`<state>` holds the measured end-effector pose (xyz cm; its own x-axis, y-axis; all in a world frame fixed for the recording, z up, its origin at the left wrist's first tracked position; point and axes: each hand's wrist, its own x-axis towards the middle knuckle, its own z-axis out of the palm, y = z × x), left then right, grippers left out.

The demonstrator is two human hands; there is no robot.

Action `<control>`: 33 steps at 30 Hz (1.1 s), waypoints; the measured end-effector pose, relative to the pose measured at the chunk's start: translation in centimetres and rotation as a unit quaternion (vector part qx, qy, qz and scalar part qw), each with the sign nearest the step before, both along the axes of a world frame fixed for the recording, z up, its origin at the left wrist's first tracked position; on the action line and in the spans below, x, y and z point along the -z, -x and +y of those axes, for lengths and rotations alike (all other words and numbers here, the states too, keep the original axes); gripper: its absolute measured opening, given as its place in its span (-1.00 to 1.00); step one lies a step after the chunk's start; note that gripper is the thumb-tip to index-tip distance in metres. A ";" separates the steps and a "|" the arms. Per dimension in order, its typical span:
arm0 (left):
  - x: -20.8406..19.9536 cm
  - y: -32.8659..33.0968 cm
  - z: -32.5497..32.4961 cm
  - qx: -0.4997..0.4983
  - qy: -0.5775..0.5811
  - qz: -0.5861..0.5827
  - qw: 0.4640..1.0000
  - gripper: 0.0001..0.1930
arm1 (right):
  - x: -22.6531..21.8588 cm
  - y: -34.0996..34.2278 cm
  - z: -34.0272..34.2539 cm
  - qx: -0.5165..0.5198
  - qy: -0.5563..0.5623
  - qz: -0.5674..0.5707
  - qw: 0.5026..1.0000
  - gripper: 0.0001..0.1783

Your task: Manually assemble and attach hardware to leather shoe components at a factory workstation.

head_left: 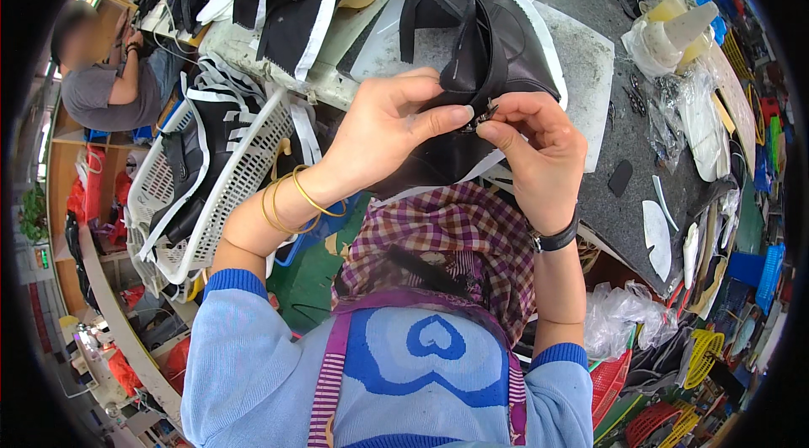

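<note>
Two hands at work on a black leather piece at the desk edge.
The left hand grips the leather, seemingly to steady it, while the right hand pinches a small dark fitting beside the strap; fingertips hide most of its form. The piece lies partly on a pale board, perhaps for support, its underside out of sight. Farther left, a white basket holds white-edged pieces; a similar heap beyond is cut off above.
</note>
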<state>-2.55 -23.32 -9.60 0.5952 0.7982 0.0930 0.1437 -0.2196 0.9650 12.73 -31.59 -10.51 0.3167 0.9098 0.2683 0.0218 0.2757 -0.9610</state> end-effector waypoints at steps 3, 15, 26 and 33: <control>-0.2 -0.1 0.2 0.041 -0.085 0.000 0.996 -0.75 | -0.1 0.1 -0.2 0.000 0.010 0.021 1.000 -0.86; -0.7 -0.7 -1.2 0.052 0.003 -0.128 0.990 -0.88 | 0.2 0.4 -0.5 0.001 -0.021 0.112 0.993 -0.86; -0.7 0.2 -2.3 0.039 -0.113 -0.055 0.991 -0.86 | -1.4 -1.0 -0.4 -0.133 0.037 0.156 0.978 -0.61; -1.2 0.4 -2.8 0.040 0.038 -0.103 0.993 -0.78 | -1.3 -0.2 -0.3 -0.101 -0.030 0.150 0.983 -0.66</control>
<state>-2.90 -26.16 -8.38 0.6311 0.7591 0.1594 -0.0726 -0.1468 0.9865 12.93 -31.89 -9.18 0.2047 0.9477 0.2449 -0.3215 0.3014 -0.8976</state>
